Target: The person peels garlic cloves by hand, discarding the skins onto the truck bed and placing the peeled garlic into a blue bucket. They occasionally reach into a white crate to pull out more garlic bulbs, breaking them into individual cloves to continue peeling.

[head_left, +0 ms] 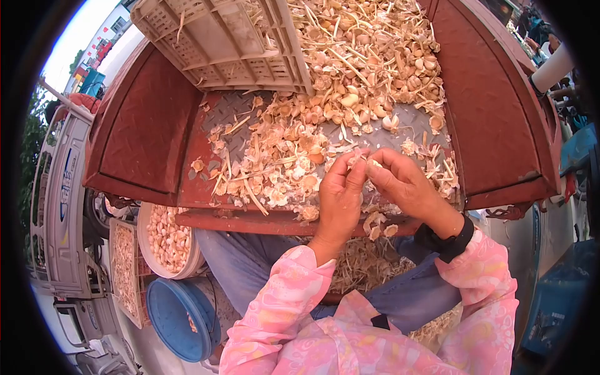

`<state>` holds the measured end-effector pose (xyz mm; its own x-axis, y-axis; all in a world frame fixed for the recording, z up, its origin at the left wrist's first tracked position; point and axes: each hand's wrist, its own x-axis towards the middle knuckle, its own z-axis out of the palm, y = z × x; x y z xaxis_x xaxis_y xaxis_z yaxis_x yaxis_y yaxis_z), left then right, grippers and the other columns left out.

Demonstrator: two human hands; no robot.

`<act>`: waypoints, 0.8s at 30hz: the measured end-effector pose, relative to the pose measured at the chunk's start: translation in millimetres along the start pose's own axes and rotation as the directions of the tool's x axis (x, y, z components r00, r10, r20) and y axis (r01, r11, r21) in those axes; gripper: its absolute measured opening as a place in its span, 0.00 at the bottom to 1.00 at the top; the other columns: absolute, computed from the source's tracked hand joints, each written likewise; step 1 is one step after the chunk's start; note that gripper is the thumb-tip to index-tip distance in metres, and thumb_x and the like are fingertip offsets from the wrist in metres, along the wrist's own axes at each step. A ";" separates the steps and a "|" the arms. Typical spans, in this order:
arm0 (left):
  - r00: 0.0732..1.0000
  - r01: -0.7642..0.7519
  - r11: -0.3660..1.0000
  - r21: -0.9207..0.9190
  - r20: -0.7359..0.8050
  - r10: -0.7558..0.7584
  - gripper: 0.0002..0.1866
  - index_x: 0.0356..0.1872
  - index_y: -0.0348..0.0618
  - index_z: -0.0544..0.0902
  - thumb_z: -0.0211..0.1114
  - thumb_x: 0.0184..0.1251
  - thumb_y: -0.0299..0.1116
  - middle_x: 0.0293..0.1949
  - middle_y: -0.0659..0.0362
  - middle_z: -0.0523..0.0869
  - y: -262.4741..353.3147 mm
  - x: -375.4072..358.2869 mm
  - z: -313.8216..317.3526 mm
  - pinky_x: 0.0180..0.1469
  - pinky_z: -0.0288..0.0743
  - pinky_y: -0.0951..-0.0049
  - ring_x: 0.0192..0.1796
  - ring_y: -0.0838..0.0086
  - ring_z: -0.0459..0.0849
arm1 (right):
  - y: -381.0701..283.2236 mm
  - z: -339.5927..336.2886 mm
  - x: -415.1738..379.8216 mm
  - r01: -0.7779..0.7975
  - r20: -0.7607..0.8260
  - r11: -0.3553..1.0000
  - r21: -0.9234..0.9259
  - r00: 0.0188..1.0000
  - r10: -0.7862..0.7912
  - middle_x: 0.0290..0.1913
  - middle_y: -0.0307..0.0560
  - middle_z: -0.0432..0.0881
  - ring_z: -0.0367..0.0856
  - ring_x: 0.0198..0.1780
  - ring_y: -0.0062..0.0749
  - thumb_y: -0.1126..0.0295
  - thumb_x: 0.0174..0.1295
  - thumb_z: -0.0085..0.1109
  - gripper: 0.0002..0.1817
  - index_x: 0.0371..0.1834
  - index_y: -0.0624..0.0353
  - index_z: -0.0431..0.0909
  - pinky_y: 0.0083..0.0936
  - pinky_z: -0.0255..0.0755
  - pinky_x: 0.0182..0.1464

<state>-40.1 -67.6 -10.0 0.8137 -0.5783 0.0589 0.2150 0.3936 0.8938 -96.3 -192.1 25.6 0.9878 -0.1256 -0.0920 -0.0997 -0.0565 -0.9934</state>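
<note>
Red walls flank a metal bed strewn with garlic and husks. Above its near edge, the left hand and right hand meet, thumbs and fingertips pinching a small garlic piece between them. A pale crate sits tilted at the bed's far left. Beside the left leg are a white tub of garlic and a blue bucket.

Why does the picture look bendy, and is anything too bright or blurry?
Head view: black curved edges, and the grey metal truck looks tipped sideways, likely from a wide lens; head view: the pale sky glows nearly white; head view: the small pale garlic piece between the bare left hand and bare right hand is too tiny to see clearly.
</note>
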 end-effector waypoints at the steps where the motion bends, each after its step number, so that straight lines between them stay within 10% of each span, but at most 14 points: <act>1: 0.999 -0.035 0.999 -0.034 -0.016 0.034 0.17 0.51 0.34 0.73 0.52 0.71 0.38 0.46 0.58 0.78 -2.1 -0.8 -0.7 0.50 0.70 0.78 0.44 0.81 0.76 | -0.8 0.7 1.8 0.030 0.006 0.999 -0.017 1.000 -0.030 0.30 0.38 0.75 0.71 0.31 0.18 0.63 0.65 0.51 0.13 0.35 0.65 0.73 0.19 0.68 0.34; 8: 0.989 0.122 0.797 -0.592 0.002 -0.150 0.15 0.42 0.35 0.75 0.50 0.72 0.39 0.46 0.52 0.79 1.2 -0.5 -9.4 0.57 0.69 0.70 0.54 0.70 0.75 | 9.6 -4.6 12.4 0.427 0.112 0.878 -0.217 0.904 -0.412 0.33 0.43 0.81 0.74 0.33 0.20 0.67 0.62 0.52 0.10 0.32 0.64 0.74 0.23 0.69 0.35; 11: 0.955 0.244 0.550 -0.799 0.100 -0.278 0.16 0.42 0.35 0.75 0.47 0.72 0.40 0.49 0.48 0.78 4.5 2.4 -22.6 0.60 0.68 0.64 0.58 0.61 0.73 | -22.9 -26.3 -8.5 0.050 0.104 0.921 -0.386 0.995 -0.010 0.28 0.47 0.81 0.76 0.28 0.27 0.67 0.62 0.52 0.11 0.31 0.64 0.74 0.27 0.69 0.32; 14: 0.935 0.339 0.310 -0.888 0.282 -0.214 0.20 0.46 0.34 0.75 0.42 0.73 0.41 0.53 0.45 0.76 9.3 0.4 -37.9 0.63 0.65 0.59 0.62 0.55 0.69 | -8.1 -36.8 -3.3 0.014 -0.063 0.602 -0.799 0.992 -0.107 0.21 0.49 0.77 0.77 0.24 0.35 0.66 0.63 0.52 0.11 0.32 0.65 0.75 0.30 0.67 0.29; 17: 0.929 0.328 0.273 -0.905 0.255 -0.269 0.21 0.43 0.33 0.75 0.43 0.73 0.44 0.52 0.44 0.77 23.3 -7.2 -35.6 0.61 0.69 0.61 0.60 0.55 0.71 | 3.3 -36.3 -2.5 0.065 -0.164 0.640 -0.766 0.942 -0.292 0.20 0.53 0.75 0.76 0.23 0.39 0.64 0.63 0.52 0.12 0.35 0.64 0.76 0.30 0.66 0.27; 24: 0.922 0.349 0.164 -0.923 0.306 -0.239 0.21 0.45 0.31 0.74 0.41 0.72 0.41 0.51 0.43 0.77 28.7 -26.6 -51.4 0.56 0.74 0.60 0.61 0.52 0.69 | 9.3 -36.3 6.2 0.047 -0.227 0.874 -0.484 0.957 -0.178 0.20 0.37 0.71 0.68 0.22 0.23 0.65 0.65 0.51 0.11 0.36 0.64 0.75 0.24 0.63 0.26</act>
<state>-27.8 -4.2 -8.8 0.5332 -0.8457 -0.0230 0.8175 0.5220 -0.2433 -95.4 -229.3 18.2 0.9363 -0.3354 0.1041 -0.0982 -0.5346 -0.8394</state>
